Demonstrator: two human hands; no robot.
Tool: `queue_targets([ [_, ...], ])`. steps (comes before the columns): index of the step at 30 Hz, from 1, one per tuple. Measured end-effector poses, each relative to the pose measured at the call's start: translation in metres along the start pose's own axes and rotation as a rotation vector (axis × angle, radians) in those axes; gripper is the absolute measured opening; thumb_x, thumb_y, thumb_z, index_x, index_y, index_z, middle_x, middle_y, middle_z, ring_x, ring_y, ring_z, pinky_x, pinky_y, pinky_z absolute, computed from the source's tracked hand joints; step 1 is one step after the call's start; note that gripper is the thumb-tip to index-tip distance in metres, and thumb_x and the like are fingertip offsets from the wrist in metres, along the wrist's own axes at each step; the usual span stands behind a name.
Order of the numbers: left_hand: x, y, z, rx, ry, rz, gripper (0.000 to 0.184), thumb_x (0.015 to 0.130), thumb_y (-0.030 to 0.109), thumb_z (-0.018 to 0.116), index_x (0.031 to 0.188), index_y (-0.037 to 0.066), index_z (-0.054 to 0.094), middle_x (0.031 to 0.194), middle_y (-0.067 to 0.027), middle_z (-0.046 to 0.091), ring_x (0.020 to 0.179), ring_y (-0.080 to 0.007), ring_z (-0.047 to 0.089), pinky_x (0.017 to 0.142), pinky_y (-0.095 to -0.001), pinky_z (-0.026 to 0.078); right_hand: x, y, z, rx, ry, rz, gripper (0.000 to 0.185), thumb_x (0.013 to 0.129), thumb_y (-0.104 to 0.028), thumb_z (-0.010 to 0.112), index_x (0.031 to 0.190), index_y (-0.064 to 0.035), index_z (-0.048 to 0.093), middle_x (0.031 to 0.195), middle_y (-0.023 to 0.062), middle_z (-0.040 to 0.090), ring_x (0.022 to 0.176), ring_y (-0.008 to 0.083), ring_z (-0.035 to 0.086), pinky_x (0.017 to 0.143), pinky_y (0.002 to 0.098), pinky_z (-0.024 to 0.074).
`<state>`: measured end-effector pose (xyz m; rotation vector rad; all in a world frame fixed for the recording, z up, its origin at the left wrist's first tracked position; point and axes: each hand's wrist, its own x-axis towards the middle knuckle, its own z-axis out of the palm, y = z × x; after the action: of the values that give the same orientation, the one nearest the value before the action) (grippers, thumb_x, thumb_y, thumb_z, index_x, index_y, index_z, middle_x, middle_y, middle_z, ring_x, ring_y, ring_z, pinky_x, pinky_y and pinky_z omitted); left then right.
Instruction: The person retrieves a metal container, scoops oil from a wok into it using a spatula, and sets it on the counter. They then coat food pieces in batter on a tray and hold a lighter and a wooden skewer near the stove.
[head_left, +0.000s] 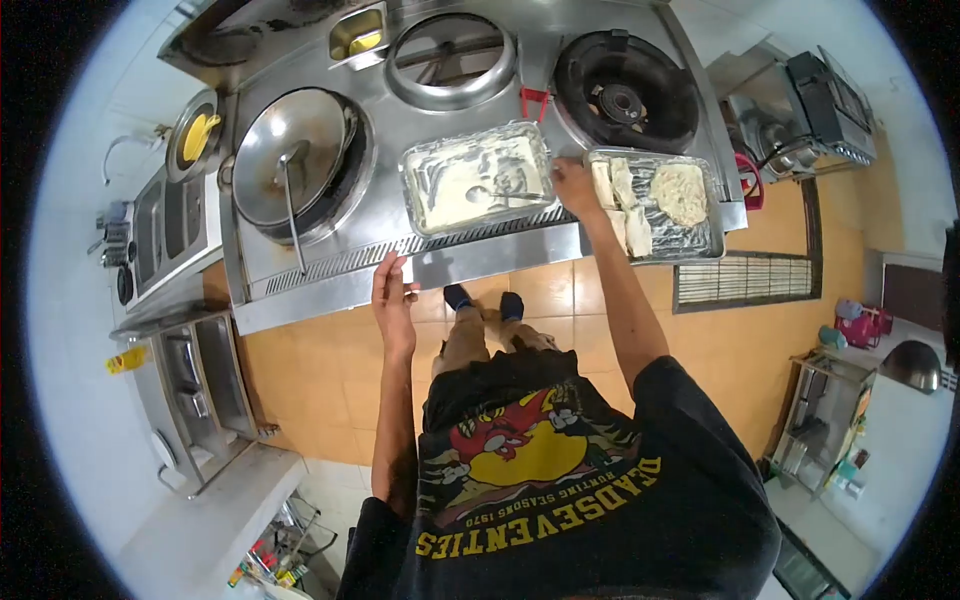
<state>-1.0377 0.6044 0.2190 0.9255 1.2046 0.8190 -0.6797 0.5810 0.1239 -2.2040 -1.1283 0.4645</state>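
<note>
My right hand is between two glass-like trays, fingers bent down at their neighbouring rims; what the fingertips grip, if anything, is hidden. A spoon lies in the left tray, which is smeared with pale batter; its handle points towards my right hand. The right tray holds several pale folded pieces on its left side and a flat, lumpy coated piece on its right. My left hand hovers at the counter's front edge, fingers loosely apart and holding nothing.
On the left burner sits a wok with a long-handled ladle in it. Behind the trays are a metal ring burner and a black burner. A red-handled object stands between them. A sink is far left.
</note>
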Motion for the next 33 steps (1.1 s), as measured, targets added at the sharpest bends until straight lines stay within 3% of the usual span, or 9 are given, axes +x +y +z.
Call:
queue_targets([
  [3, 0.028, 0.004, 0.002, 0.041, -0.070, 0.021, 0.034, 0.094, 0.028, 0.051, 0.124, 0.012, 0.052, 0.115, -0.0005, 0.056, 0.078, -0.0099, 0.053, 0.070, -0.0240, 0.041, -0.013, -0.026, -0.015, 0.092, -0.004, 0.039, 0.019, 0.082, -0.017, 0.053, 0.092, -0.0031, 0.061, 0.088, 0.0239, 0.062, 0.083, 0.0429, 0.060, 0.075, 0.0470, 0.0489],
  [6, 0.051, 0.007, 0.001, 0.039, -0.069, -0.013, 0.034, 0.094, 0.028, 0.051, 0.124, 0.013, 0.052, 0.115, -0.0005, 0.057, 0.078, -0.0099, 0.053, 0.070, -0.0244, 0.041, -0.004, -0.006, -0.001, 0.068, 0.078, 0.042, 0.027, 0.083, -0.015, 0.055, 0.107, -0.0042, 0.062, 0.087, 0.0213, 0.064, 0.080, 0.0335, 0.064, 0.071, 0.0387, 0.0494],
  [7, 0.060, 0.004, 0.000, 0.040, -0.077, -0.013, 0.033, 0.093, 0.025, 0.051, 0.124, 0.014, 0.052, 0.114, -0.0003, 0.057, 0.076, -0.0092, 0.054, 0.068, -0.0235, 0.041, -0.002, 0.001, 0.000, -0.114, 0.099, 0.017, 0.023, 0.083, -0.012, 0.055, 0.104, -0.0053, 0.062, 0.084, 0.0200, 0.064, 0.077, 0.0329, 0.064, 0.066, 0.0370, 0.0495],
  [11, 0.086, -0.009, -0.006, 0.049, -0.133, -0.028, 0.033, 0.093, 0.021, 0.051, 0.125, 0.014, 0.052, 0.114, 0.0002, 0.057, 0.073, -0.0074, 0.055, 0.064, -0.0216, 0.040, 0.010, 0.018, 0.010, -0.154, 0.180, -0.142, 0.017, 0.083, -0.011, 0.052, 0.096, -0.0057, 0.061, 0.077, 0.0214, 0.061, 0.071, 0.0385, 0.061, 0.059, 0.0388, 0.0478],
  [14, 0.090, -0.007, -0.002, 0.090, -0.103, -0.073, 0.030, 0.094, 0.021, 0.050, 0.124, 0.016, 0.052, 0.114, 0.0005, 0.058, 0.074, -0.0074, 0.054, 0.063, -0.0207, 0.038, 0.018, -0.005, -0.003, -0.020, 0.166, -0.104, 0.017, 0.083, -0.011, 0.052, 0.096, -0.0056, 0.061, 0.077, 0.0233, 0.059, 0.072, 0.0397, 0.060, 0.061, 0.0405, 0.0475],
  [18, 0.093, -0.009, 0.002, 0.099, -0.073, -0.060, 0.031, 0.094, 0.022, 0.051, 0.124, 0.016, 0.052, 0.113, 0.0002, 0.057, 0.074, -0.0080, 0.054, 0.064, -0.0213, 0.039, 0.050, -0.009, -0.009, -0.109, 0.077, -0.087, 0.030, 0.080, -0.014, 0.051, 0.107, -0.0036, 0.060, 0.090, 0.0257, 0.062, 0.082, 0.0389, 0.061, 0.077, 0.0479, 0.0480],
  [22, 0.094, -0.013, 0.009, 0.090, 0.013, -0.034, 0.032, 0.093, 0.022, 0.051, 0.124, 0.016, 0.052, 0.113, 0.0000, 0.057, 0.075, -0.0088, 0.054, 0.066, -0.0228, 0.041, 0.096, -0.021, -0.017, -0.241, 0.046, -0.063, 0.024, 0.079, -0.015, 0.052, 0.099, -0.0050, 0.062, 0.088, 0.0241, 0.063, 0.086, 0.0391, 0.061, 0.077, 0.0480, 0.0491],
  [27, 0.076, -0.008, 0.025, 0.081, 0.103, -0.013, 0.033, 0.092, 0.023, 0.053, 0.123, 0.014, 0.053, 0.111, 0.0012, 0.057, 0.076, -0.0083, 0.053, 0.065, -0.0228, 0.041, 0.167, -0.010, -0.006, -0.421, 0.040, -0.202, 0.018, 0.081, -0.015, 0.050, 0.087, -0.0085, 0.065, 0.090, 0.0177, 0.065, 0.087, 0.0350, 0.062, 0.094, 0.0410, 0.0429],
  [33, 0.058, 0.001, 0.045, 0.050, 0.198, -0.010, 0.034, 0.090, 0.025, 0.056, 0.121, 0.011, 0.055, 0.110, 0.0026, 0.056, 0.073, -0.0065, 0.051, 0.063, -0.0206, 0.038, 0.202, -0.014, 0.023, -0.812, -0.099, -0.275, 0.021, 0.084, -0.017, 0.048, 0.090, -0.0117, 0.068, 0.094, 0.0080, 0.067, 0.101, 0.0274, 0.057, 0.090, 0.0394, 0.0415],
])
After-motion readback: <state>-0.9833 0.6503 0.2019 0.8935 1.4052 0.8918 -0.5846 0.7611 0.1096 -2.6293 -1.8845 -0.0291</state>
